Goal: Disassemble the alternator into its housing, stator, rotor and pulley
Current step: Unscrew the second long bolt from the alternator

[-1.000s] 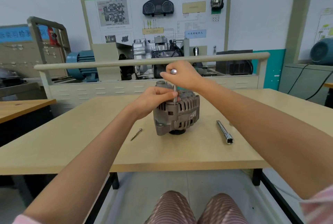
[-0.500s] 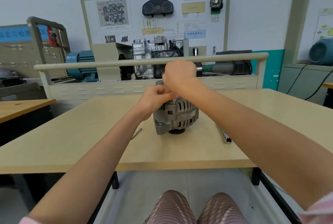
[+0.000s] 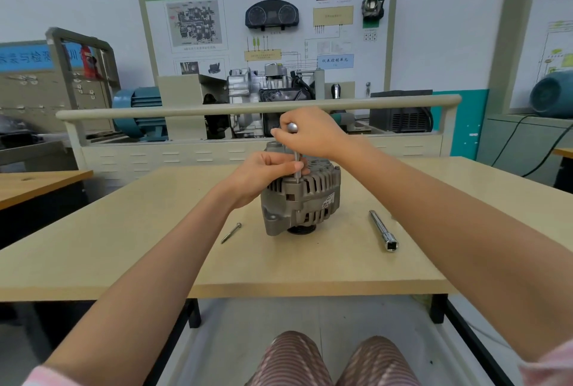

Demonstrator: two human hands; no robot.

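A grey alternator (image 3: 305, 203) stands on the wooden table (image 3: 155, 249), pulley side down, its dark pulley (image 3: 301, 230) just showing underneath. A thin metal driver (image 3: 296, 165) stands upright on the housing's top rim. My right hand (image 3: 313, 134) grips the driver's rounded top end from above. My left hand (image 3: 263, 173) rests against the alternator's upper left side and pinches the driver's shaft near its lower end.
A long loose bolt (image 3: 231, 232) lies on the table left of the alternator. A socket extension bar (image 3: 383, 234) lies to its right. Behind the table runs a beige rail (image 3: 248, 109) with a training board and machinery beyond. My knees are below the table's front edge.
My right hand turned on the driver's top: the rounded end was hidden half a second ago and shows again. My left hand and the alternator stayed in place.
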